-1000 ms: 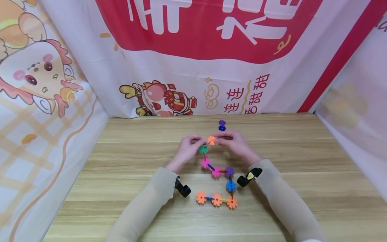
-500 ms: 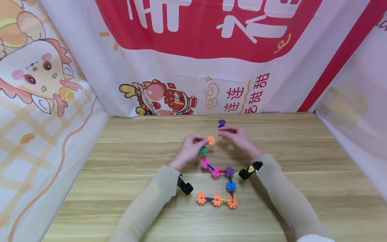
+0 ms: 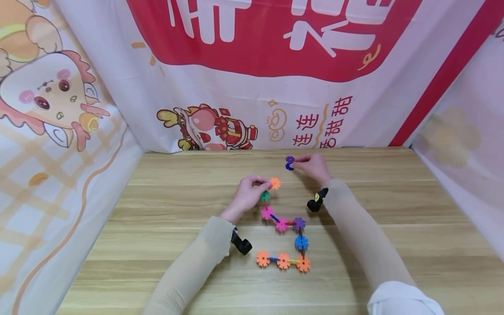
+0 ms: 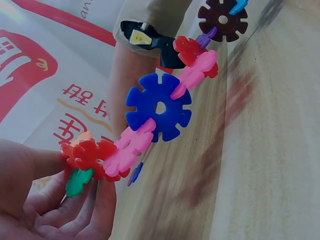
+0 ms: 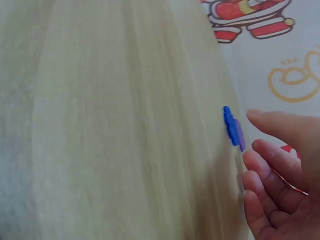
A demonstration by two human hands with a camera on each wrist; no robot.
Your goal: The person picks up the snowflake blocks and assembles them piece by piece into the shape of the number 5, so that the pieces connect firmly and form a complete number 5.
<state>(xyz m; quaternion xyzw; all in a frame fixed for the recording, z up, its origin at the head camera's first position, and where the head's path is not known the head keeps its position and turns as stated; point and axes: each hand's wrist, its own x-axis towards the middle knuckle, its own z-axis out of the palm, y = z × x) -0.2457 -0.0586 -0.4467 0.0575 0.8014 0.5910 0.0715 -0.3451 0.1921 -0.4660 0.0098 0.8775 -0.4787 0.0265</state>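
My left hand (image 3: 249, 193) pinches the upper end of a chain of interlocking plastic snowflake discs (image 3: 281, 225). In the left wrist view its thumb and fingers grip a red disc (image 4: 91, 154), with a green disc (image 4: 79, 182) and an orange one attached there. Pink, dark blue and brown discs follow along the chain. My right hand (image 3: 313, 167) reaches to the back of the table, beside a blue disc (image 3: 289, 166) and a purple disc (image 3: 290, 159). In the right wrist view a gap shows between thumb and fingers, with the blue disc just beyond the fingertips.
The wooden table (image 3: 177, 183) meets a printed cloth (image 3: 236, 87) at its back edge, with more cloth at both sides. The chain's lower end, with orange discs (image 3: 283, 261), lies towards the person. Black wrist cameras (image 3: 241, 243) sit on both sleeves.
My right hand has let go of the chain's orange disc and moved back to the blue and purple discs. The left hand keeps its pinch, almost still.
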